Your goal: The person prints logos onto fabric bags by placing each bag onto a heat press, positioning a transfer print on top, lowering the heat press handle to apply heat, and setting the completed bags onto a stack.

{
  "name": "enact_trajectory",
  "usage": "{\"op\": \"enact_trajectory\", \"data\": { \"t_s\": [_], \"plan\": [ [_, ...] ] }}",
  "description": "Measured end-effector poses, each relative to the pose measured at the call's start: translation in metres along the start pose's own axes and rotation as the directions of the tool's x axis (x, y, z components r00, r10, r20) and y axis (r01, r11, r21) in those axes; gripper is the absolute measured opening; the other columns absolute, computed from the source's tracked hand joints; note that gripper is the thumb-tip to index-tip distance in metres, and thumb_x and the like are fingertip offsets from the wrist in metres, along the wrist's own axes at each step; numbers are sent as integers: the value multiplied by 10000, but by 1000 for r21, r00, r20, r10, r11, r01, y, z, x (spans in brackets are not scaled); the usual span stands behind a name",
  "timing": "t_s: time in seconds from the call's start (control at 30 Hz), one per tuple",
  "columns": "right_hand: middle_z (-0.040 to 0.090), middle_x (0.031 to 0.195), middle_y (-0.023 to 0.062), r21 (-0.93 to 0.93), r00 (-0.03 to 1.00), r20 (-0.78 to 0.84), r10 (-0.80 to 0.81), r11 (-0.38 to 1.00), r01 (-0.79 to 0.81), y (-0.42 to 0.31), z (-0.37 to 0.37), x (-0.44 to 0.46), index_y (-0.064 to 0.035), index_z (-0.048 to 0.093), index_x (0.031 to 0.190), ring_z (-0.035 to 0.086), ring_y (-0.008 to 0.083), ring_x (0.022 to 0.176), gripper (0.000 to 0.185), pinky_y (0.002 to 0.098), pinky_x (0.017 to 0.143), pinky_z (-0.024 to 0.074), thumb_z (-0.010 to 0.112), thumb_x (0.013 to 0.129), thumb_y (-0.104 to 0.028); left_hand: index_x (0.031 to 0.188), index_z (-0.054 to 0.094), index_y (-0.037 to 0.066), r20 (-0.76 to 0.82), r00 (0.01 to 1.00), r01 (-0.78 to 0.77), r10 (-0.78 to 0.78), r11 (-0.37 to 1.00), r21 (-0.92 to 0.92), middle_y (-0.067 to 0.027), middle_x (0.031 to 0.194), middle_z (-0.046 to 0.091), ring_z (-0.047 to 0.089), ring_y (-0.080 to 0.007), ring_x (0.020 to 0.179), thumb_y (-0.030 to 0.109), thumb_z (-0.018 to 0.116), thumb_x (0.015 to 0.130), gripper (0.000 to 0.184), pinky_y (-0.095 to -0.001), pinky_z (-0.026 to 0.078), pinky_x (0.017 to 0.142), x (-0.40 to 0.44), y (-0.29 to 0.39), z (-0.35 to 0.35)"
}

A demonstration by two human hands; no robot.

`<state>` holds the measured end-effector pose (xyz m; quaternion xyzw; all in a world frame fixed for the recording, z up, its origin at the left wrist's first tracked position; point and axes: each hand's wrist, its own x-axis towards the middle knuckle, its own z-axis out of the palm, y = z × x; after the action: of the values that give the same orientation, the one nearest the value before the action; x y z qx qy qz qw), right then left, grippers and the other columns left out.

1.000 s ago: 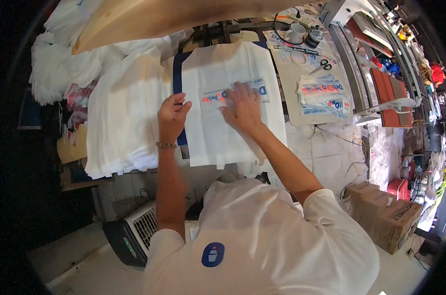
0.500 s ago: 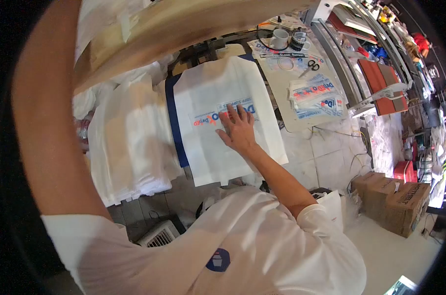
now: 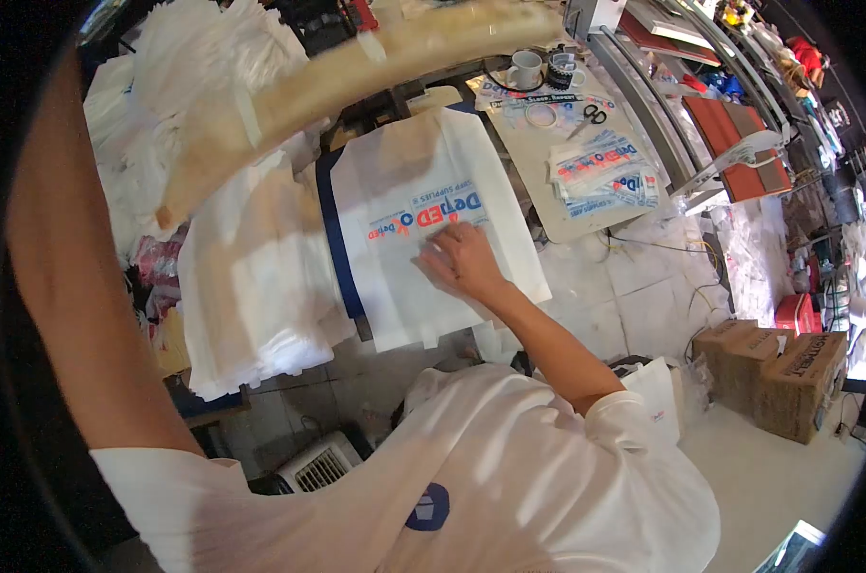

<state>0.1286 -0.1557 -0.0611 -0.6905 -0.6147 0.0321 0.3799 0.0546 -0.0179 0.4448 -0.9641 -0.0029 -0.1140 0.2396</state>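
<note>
A white sheet-like fabric piece (image 3: 404, 296) lies flat over a dark blue pad (image 3: 340, 253). Blue and red lettering on clear film (image 3: 447, 205) sits across its middle. My right hand (image 3: 464, 260) is just below the lettering, fingers loosely bent, with a shadow on the fabric beside it. I see nothing held in it. At the left edge my left arm (image 3: 75, 277) reaches up, and its hand is out of the picture. A tan, curved-looking slab (image 3: 357, 72) hangs above the far side of the fabric.
Folded white fabric pieces (image 3: 261, 277) are stacked to the left. On the right, a beige board (image 3: 571, 224) carries printed transfer sheets (image 3: 605, 172), scissors (image 3: 594, 115), a tape roll (image 3: 540, 116) and a white mug (image 3: 525, 69). Cardboard boxes (image 3: 786, 382) stand on the floor, lower right.
My right hand has drawn back off the lettering toward my body, its spread fingers now bent. More of the print shows. The tan slab and my left arm have shifted in view.
</note>
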Motion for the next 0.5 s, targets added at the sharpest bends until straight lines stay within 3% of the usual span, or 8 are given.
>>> {"op": "enact_trajectory", "data": {
  "t_s": [0.03,0.1,0.23,0.3,0.33,0.37,0.43,0.5],
  "plan": [
    [679,937,200,144,978,207,31,988,-62,2,-9,-12,-66,697,895,629,392,940,296,516,797,478,628,905,-354,1014,638,92,-77,997,-3,2,1000,-12,-86,922,626,647,-203,861,440,842,743,485,-326,514,755,-16,19,-9],
    [623,686,163,303,971,209,-121,951,53,-3,-32,-52,-62,649,742,605,396,694,301,498,644,475,616,911,-309,974,649,89,-241,971,-15,-6,996,-85,-74,886,626,647,-197,834,432,847,739,461,-324,514,734,-54,65,-19],
    [633,642,141,266,893,449,8,953,-142,6,-67,-140,-98,698,752,616,375,602,322,474,584,481,643,908,-374,896,671,82,-388,912,-46,-132,907,-418,-51,814,626,648,-184,779,416,857,732,416,-321,515,690,-129,166,35],
    [605,592,129,282,900,430,69,937,-206,15,-75,-177,-89,698,738,590,347,546,335,443,542,457,664,901,-379,857,681,79,-290,909,53,-299,772,-633,-39,778,627,648,-178,752,408,861,728,397,-320,515,669,-146,227,114],
    [576,541,116,301,901,414,127,915,-267,21,-78,-192,-80,699,723,564,319,490,349,412,500,433,685,894,-384,878,649,80,145,988,154,-59,530,-834,-38,784,591,608,-198,698,409,865,724,422,-333,482,615,-147,239,167],
    [590,546,110,270,903,408,135,927,-260,25,-82,-203,-79,699,734,569,303,486,336,401,493,430,684,898,-371,804,614,73,282,934,321,-218,167,-932,-54,745,588,574,-238,646,409,854,735,418,-359,442,567,-151,285,208],
    [589,542,108,271,912,381,151,925,-266,27,-90,-208,-77,698,739,572,296,485,328,395,492,430,682,901,-361,722,579,50,-44,892,298,-450,658,-691,-85,667,563,552,-286,593,373,843,750,418,-384,434,549,-151,329,245],
    [588,537,106,273,914,377,149,925,-263,27,-96,-210,-74,698,744,575,288,484,320,389,491,430,680,904,-351,729,573,40,130,861,415,-492,531,-738,-102,653,571,567,-305,600,401,830,759,444,-396,440,551,-149,330,245]
  ]
}}
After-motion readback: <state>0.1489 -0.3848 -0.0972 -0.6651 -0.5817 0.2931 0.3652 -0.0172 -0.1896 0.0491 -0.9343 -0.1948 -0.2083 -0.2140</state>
